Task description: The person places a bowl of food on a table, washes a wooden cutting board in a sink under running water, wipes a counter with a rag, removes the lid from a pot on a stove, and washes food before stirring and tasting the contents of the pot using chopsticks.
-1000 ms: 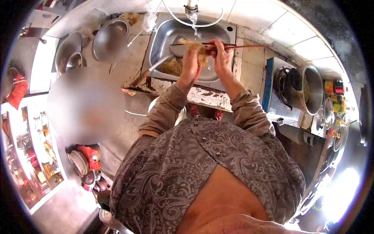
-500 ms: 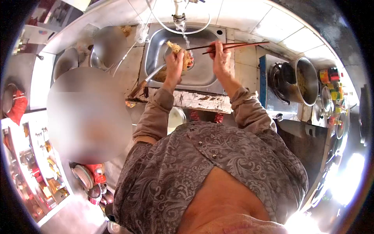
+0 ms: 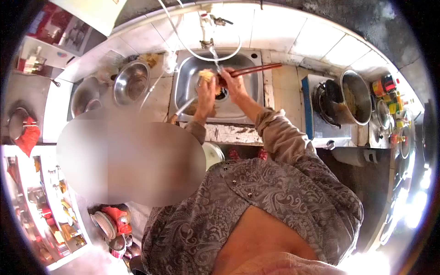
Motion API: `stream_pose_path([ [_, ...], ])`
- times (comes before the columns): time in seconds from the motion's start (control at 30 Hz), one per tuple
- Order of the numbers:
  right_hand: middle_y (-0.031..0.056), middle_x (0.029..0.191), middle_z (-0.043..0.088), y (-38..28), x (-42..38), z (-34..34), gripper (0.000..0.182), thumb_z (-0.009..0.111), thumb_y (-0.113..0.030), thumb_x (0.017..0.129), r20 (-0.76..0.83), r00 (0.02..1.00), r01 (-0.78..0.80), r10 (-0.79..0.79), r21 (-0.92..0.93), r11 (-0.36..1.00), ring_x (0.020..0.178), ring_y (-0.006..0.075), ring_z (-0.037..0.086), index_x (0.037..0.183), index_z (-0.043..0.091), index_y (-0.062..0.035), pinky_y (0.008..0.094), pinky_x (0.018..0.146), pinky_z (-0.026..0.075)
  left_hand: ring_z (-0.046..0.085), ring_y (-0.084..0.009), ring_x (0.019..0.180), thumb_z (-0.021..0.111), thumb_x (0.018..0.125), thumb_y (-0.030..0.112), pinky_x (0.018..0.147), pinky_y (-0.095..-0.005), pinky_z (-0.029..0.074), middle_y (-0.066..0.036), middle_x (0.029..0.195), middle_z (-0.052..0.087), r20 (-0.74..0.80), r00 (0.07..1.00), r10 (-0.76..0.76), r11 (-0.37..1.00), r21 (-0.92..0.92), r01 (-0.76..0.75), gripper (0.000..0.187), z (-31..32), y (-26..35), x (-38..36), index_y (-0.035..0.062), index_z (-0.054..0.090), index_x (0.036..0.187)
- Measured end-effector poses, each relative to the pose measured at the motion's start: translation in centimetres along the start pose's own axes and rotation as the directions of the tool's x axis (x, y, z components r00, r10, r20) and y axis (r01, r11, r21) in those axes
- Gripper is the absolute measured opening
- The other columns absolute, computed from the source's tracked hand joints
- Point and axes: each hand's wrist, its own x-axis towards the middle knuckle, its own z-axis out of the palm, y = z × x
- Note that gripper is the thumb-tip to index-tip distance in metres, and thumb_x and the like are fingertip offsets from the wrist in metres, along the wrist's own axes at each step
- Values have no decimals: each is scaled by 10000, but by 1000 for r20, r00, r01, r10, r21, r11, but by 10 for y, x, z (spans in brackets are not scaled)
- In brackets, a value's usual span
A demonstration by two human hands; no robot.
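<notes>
At the steel sink [image 3: 183, 68], my left hand [image 3: 206, 98] is closed around a shaggy yellow-tan loofah scrubber [image 3: 206, 74], whose top sticks out above the fingers. My right hand [image 3: 234, 87] grips a pair of reddish-brown chopsticks [image 3: 259, 69], their long ends pointing right. The two hands are close together over the basin, and the chopsticks' other ends are hidden near the scrubber. Water [image 3: 214, 56] runs from the tap [image 3: 206, 43] just behind the hands. A metal utensil [image 3: 185, 107] with a wooden handle leans over the sink's front left edge.
Metal bowls [image 3: 131, 82] stand left of the sink. To the right, a large pot [image 3: 356, 97] is tilted beside the stove [image 3: 326, 103], with bottles [image 3: 387, 85] beyond. A white hose [image 3: 176, 34] loops behind the tap. A blurred patch hides the lower left and part of my left arm.
My right hand has moved left with the chopsticks, up to my left hand and the scrubber. The chopsticks now lie closer together. The view has shifted, and the blurred patch spreads over my left sleeve.
</notes>
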Motion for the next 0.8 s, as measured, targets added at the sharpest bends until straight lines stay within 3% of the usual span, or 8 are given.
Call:
stream_pose_path([
  [0.1,52,751,627,43,10,-4,254,579,-244,894,57,996,71,-70,-27,997,646,124,563,938,655,-6,281,598,483,584,-328,856,506,928,134,710,-386,459,-197,948,575,-49,908,415,887,244,-392,218,-9,-10,-4,-16,523,1087],
  [0.3,51,714,577,-6,1,-5,169,573,-162,891,61,987,-149,150,-12,989,562,130,459,884,638,-5,283,511,390,517,-129,532,566,905,275,459,-284,426,-57,698,562,-175,976,-127,989,47,137,264,-37,-29,-17,12,548,922],
  [0.5,59,678,613,-51,0,3,209,579,-210,891,-43,982,180,-183,-57,982,579,114,550,844,668,-27,267,480,435,519,-151,517,575,896,251,439,-304,430,-54,683,549,-325,898,-298,943,-246,224,263,-65,-92,29,-4,533,949],
  [0.53,67,693,631,-54,5,3,212,575,-218,896,-23,970,239,-242,-104,966,601,121,580,859,674,-34,278,497,466,545,-183,582,578,893,252,504,-336,452,-79,736,568,-286,956,-65,991,92,95,278,-72,-90,38,-2,531,997],
  [0.57,77,794,680,-51,10,1,208,554,-228,910,89,958,272,-274,-586,763,671,126,629,926,674,-59,321,566,514,571,-215,647,582,890,254,570,-368,474,-104,790,588,-162,975,150,909,411,-71,302,-81,-87,47,0,530,1045],
  [0.63,79,863,697,-43,10,1,210,536,-217,918,338,927,365,-162,-716,595,682,113,631,938,666,-52,310,602,517,589,-272,790,592,880,256,707,-422,476,-148,912,605,-71,952,298,718,673,-175,349,-93,-84,67,8,529,1119],
  [0.73,34,825,657,-66,-2,4,257,502,-267,954,456,888,343,-69,-553,759,711,122,615,1048,654,-82,259,606,527,547,-324,999,610,864,247,896,-461,407,-186,1111,581,-256,904,343,750,654,-99,398,-97,-50,97,26,528,1185],
  [0.8,47,844,637,-63,-9,-9,281,487,-320,958,384,921,372,-62,-822,430,697,136,606,1041,658,-113,289,581,527,551,-301,999,619,863,204,887,-403,432,-176,1214,544,-214,791,573,656,698,-286,461,-98,22,108,30,482,1267],
])
